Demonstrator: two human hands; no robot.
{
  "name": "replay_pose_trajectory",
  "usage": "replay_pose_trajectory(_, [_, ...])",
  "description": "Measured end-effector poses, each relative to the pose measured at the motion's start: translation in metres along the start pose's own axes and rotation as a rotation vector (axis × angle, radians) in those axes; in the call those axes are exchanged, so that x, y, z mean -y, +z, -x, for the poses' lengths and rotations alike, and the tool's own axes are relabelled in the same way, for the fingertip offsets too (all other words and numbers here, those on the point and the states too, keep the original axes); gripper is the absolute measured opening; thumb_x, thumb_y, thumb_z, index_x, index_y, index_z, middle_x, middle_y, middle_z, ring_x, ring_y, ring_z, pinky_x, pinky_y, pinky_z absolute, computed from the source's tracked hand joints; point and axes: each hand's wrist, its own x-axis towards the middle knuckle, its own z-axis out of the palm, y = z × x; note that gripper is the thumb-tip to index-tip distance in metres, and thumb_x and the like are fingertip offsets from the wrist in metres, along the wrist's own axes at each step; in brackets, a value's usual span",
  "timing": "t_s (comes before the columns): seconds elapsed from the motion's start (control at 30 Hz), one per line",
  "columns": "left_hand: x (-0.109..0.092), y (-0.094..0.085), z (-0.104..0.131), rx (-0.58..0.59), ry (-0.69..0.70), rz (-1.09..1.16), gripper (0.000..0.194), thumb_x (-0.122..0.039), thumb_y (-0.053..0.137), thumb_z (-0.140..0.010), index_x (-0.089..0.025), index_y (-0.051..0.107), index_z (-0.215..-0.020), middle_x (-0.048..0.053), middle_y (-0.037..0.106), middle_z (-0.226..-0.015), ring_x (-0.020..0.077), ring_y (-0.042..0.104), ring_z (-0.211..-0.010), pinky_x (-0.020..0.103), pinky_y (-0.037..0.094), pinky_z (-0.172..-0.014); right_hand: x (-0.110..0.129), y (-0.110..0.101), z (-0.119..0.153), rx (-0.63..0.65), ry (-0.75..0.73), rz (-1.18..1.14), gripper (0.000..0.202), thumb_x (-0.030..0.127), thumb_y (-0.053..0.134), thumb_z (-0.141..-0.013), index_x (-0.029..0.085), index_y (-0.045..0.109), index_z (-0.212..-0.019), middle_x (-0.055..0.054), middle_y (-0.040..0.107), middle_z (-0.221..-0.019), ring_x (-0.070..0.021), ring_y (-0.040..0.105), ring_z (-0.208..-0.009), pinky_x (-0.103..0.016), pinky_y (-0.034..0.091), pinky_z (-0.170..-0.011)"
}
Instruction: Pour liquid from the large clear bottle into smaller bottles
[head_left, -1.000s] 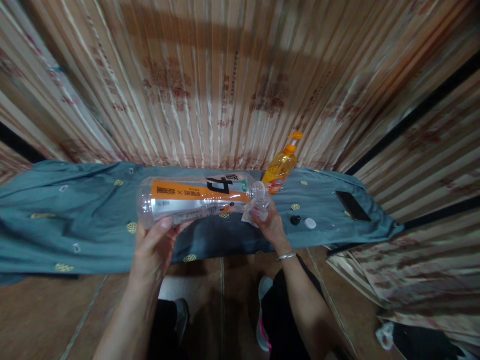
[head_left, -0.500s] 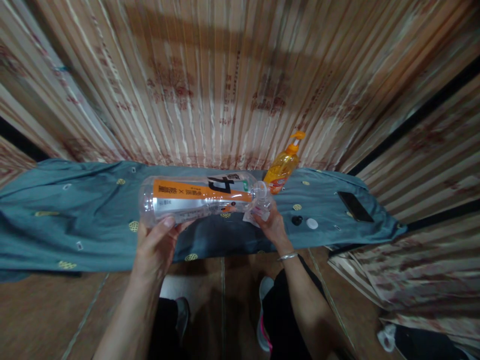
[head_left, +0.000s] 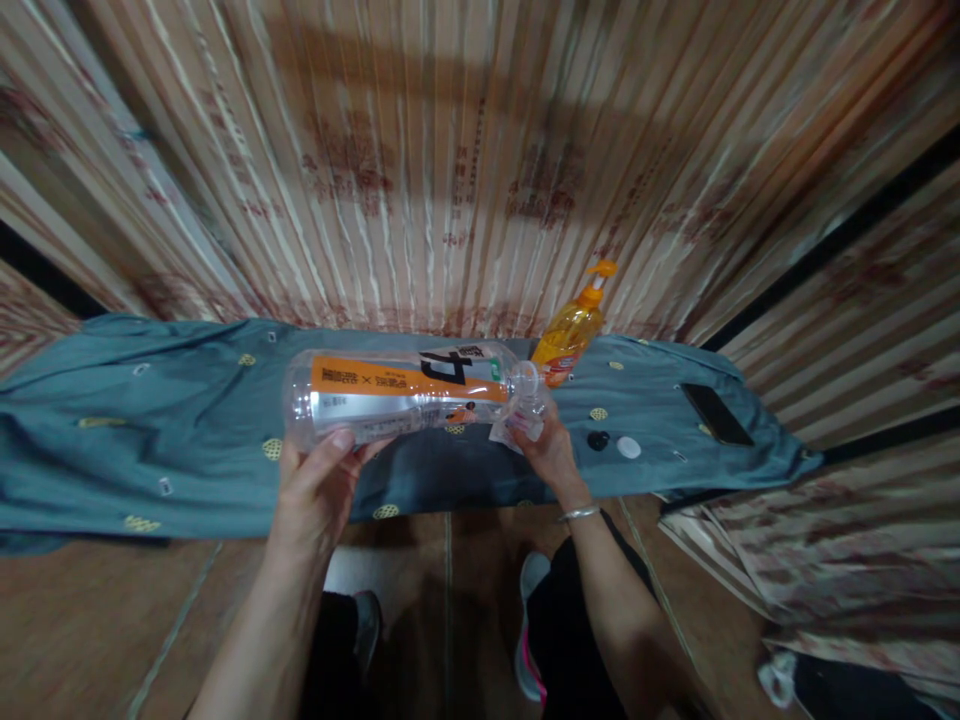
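Note:
A large clear plastic bottle [head_left: 397, 388] with an orange and silver label lies sideways in the air over the cloth, its neck pointing right. My left hand [head_left: 322, 480] grips it from below near its base, thumb on the near side. At the neck, my right hand [head_left: 546, 445] is closed around a small, clear, crinkled plastic thing [head_left: 517, 425] whose kind I cannot make out. That thing sits right beside the bottle's mouth; whether they touch is unclear. Just behind stands an orange pump bottle [head_left: 568, 335] of yellow liquid.
A teal patterned cloth [head_left: 202, 420] covers the narrow table. On its right part lie a small black cap [head_left: 598, 440], a white round cap [head_left: 628, 447] and a dark phone [head_left: 716, 413]. Pleated curtains [head_left: 420, 180] hang behind and at the sides.
The whole view has shifted slightly, so everything appears a little further right. Both hands keep their hold, and the bottle's pose is nearly the same.

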Motion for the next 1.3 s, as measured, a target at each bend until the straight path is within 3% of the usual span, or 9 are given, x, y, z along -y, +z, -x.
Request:
replay_pose_trajectory(0.3, [-0.0002,-0.0015,0.0003,-0.035,-0.042,-0.019,0.060,-0.033,0.093,-0.058,-0.025,0.075,-0.115,0.006,0.078,-0.087,0.0313,0.076,-0.089,0.051,0.064,-0.083,0.0025,0.0000,0.0008,0.005,0.033,0.029,0.055,0.032,0.074,-0.077,0.020,0.056,-0.128,-0.011,0.078,-0.109,-0.0336,0.077,-0.097,-0.040,0.061,-0.079])
replay_pose_trajectory(0.87, [-0.0006,0.0029,0.0011,-0.064,-0.033,0.005,0.058,-0.032,0.093,-0.055,-0.024,0.076,-0.110,0.007,0.080,-0.094,0.0283,0.076,-0.090,0.042,0.066,-0.077,0.0025,0.0013,0.0020,0.009,0.026,0.018,0.052,0.034,0.072,-0.078,0.021,0.056,-0.126,-0.010,0.078,-0.106,-0.0329,0.077,-0.094,-0.039,0.061,-0.077])
replay_pose_trajectory(1.3, [-0.0014,0.0034,0.0009,-0.068,-0.028,0.008,0.055,-0.032,0.094,-0.052,-0.024,0.078,-0.104,0.004,0.079,-0.084,0.0256,0.076,-0.080,0.043,0.066,-0.075,0.0041,0.0003,0.0008,0.025,0.068,0.057,0.052,0.035,0.073,-0.078,0.021,0.056,-0.125,-0.009,0.079,-0.102,-0.0333,0.077,-0.091,-0.038,0.060,-0.074])
